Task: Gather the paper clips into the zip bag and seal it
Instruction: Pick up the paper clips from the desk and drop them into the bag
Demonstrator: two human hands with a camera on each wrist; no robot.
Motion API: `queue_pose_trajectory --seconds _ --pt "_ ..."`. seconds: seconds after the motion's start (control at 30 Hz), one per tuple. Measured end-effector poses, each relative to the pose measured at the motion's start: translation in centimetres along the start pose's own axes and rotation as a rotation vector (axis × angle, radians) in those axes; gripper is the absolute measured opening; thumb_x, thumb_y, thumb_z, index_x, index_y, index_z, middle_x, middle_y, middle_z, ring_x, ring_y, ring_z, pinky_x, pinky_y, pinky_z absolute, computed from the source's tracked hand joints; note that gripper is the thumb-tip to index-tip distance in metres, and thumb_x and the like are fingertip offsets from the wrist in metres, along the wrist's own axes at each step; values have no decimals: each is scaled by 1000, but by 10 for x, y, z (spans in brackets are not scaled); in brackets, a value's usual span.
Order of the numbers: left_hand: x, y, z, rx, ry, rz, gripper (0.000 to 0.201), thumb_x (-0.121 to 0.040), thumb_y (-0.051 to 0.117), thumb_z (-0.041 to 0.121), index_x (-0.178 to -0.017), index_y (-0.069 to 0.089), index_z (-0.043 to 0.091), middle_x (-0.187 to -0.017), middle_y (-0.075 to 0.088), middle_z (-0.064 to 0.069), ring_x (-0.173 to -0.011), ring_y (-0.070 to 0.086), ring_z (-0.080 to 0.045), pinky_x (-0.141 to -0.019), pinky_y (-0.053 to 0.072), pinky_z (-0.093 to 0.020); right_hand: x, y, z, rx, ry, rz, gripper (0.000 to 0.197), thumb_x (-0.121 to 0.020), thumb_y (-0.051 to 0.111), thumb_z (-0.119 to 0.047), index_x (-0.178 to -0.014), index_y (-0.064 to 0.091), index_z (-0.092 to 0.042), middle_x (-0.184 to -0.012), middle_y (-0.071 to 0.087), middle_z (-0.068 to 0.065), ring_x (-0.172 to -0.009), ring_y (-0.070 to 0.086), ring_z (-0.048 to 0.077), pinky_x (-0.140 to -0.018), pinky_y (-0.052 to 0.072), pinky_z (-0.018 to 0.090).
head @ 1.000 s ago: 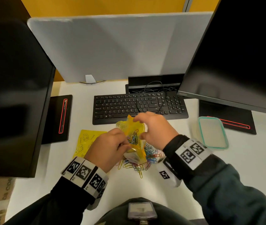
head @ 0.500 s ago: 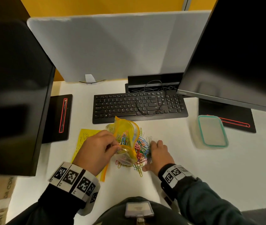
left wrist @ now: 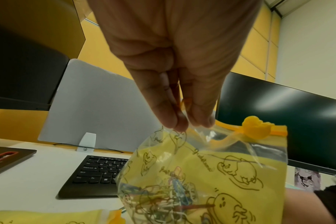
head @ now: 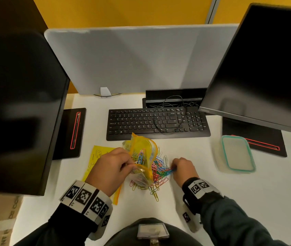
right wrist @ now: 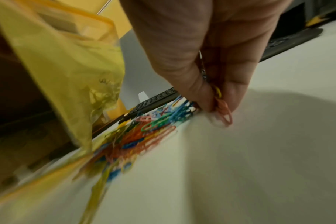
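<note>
- A second ago the right hand was raised at the mouth of the zip bag; half a second ago it lay down on the paper clips, and it is there now too, on the side of the heap away from the bag, fingers curled in.
- The left hand has kept its hold throughout, though bag and hand have drifted a little away from the keyboard since the first frame.
- The bag stands open-mouthed just in front of the keyboard, its lower end among the clips on the white desk.
- The head view shows the layout: the heap is between the two hands, with a second yellow bag flat on the desk, partly under the left hand.
- Beyond the right hand, farther from the bag, lies a teal-rimmed lid.
- The left wrist view shows the grip that the head view hides: thumb and fingertips pinch the bag's clear top edge, beside the orange slider, and clips are already inside the printed bag.
- The right wrist view, blurred, shows that thumb and fingers pinch a few clips, a pink one hanging lowest, just off the heap's edge.
</note>
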State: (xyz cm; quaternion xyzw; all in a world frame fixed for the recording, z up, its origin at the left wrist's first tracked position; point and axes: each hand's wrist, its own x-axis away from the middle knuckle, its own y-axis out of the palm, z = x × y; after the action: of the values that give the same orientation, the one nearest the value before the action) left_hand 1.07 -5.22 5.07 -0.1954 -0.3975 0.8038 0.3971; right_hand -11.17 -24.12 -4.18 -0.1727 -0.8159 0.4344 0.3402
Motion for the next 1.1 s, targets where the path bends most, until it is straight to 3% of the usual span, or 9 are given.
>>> queue_pose_trajectory --seconds 0.1,0.27,0.43,0.6,0.77,0.87,0.93,1.03,1.1 --pt "-2 1 0 4 6 -20 7 -75 72 19 -71 68 15 -80 55 13 -72 53 -5 -65 35 -3 -1 -12 6 -212 88 66 20 -78 55 4 -86 71 -4 -93 71 15 -83 61 25 -70 41 20" --pt "-7 3 1 2 22 -34 8 -76 70 20 -72 67 14 -79 52 14 -72 52 -6 -66 36 -6 17 -65 -18 -500 -40 178 33 -77 65 4 -65 64 -26 -71 64 -6 -66 60 11 -77 56 34" --pt "-11 6 9 10 15 -59 8 -77 68 22 -75 67 15 -89 60 6 -78 57 -14 -74 48 -31 30 -96 -70 -436 -319 255 19 -75 66 1 -76 73 -17 -65 58 -18 -55 54 -6 -62 41 3" --pt "-11 4 13 25 55 -31 9 -77 68 22 -75 66 14 -91 61 4 -76 57 -16 -70 48 -32 34 -84 -90 -341 -351 111 24 -76 69 -7 -95 71 -22 -91 63 -13 -67 59 6 -59 40 0" --pt "-9 -2 2 19 35 6 10 -77 69 24 -74 68 15 -86 59 10 -72 53 -8 -68 43 -23 16 -78 -54 -392 -181 190 29 -75 72 -8 -94 60 -27 -99 62 -1 -71 62 23 -73 53 32" --pt "-10 -6 -5 22 26 37 9 -76 70 23 -71 68 16 -85 60 10 -72 52 -4 -68 40 -16 9 -45 -28 -121 35 -64 81 -64 83 -28 -132 40 -17 -130 48 8 -112 53 26 -96 43 33" --pt "-10 -8 -7 30 18 50 10 -76 69 24 -69 68 16 -85 61 9 -77 53 -5 -66 37 -11 16 -16 -22 -46 82 -188 111 -53 85 -46 -141 24 -17 -136 36 6 -125 40 26 -104 39 39" --pt "-8 -8 -8 30 -18 53 7 -75 71 21 -70 69 17 -85 61 9 -73 54 -3 -67 38 -10 22 16 -22 72 23 -171 126 -47 80 -62 -143 12 -19 -134 31 3 -125 32 23 -101 42 39" --pt "-5 -7 -8 27 -31 47 8 -75 70 20 -69 68 16 -86 61 8 -74 56 -6 -67 40 -13 19 23 -25 122 -7 -149 122 -53 80 -56 -145 9 -15 -133 30 5 -124 32 24 -101 43 38"
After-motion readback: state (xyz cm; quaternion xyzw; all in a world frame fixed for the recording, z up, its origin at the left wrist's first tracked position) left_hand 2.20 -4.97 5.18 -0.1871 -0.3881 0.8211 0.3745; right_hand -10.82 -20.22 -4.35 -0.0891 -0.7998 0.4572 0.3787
